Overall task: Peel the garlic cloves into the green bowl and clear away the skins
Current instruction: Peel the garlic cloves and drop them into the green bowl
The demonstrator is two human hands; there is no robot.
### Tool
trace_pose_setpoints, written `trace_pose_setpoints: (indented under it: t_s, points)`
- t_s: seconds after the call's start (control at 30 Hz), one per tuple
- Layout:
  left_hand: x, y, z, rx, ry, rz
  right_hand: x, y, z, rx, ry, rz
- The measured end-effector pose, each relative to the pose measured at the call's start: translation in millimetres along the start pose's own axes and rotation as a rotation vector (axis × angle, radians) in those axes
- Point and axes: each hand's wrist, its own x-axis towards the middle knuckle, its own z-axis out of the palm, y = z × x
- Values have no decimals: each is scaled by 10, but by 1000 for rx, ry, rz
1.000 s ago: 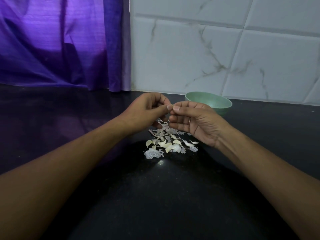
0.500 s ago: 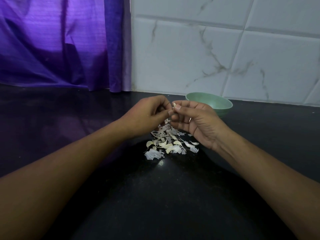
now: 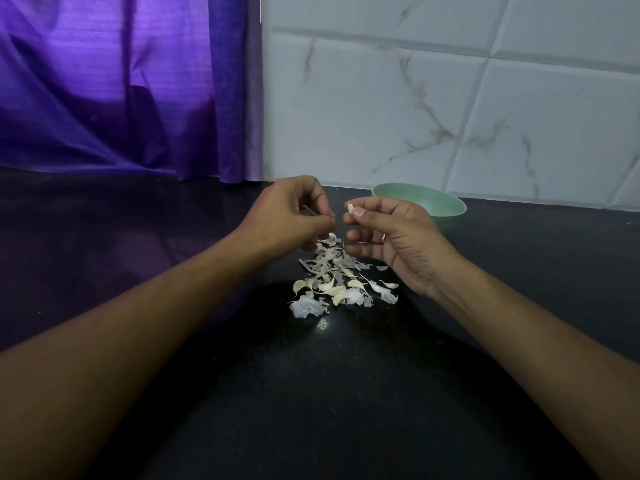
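Pinching clove, R grip; L grip curled, contents unclear; bowl behind R.

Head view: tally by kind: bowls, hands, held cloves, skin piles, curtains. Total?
Pale green round bowl: 1
Bare hands: 2 (left hand, right hand)
Small pale garlic clove pinched in the right hand: 1
Loose pile of white papery garlic skins: 1
Purple fabric curtain: 1
Total: 6

Black countertop with garlic skins and green bowl
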Motion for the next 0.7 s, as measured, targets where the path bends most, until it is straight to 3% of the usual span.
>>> trace_pose_setpoints:
  t_s: [0.7]
  points:
    - [-7, 25, 35, -167, -26, -84, -19, 26, -14, -176, -46, -138]
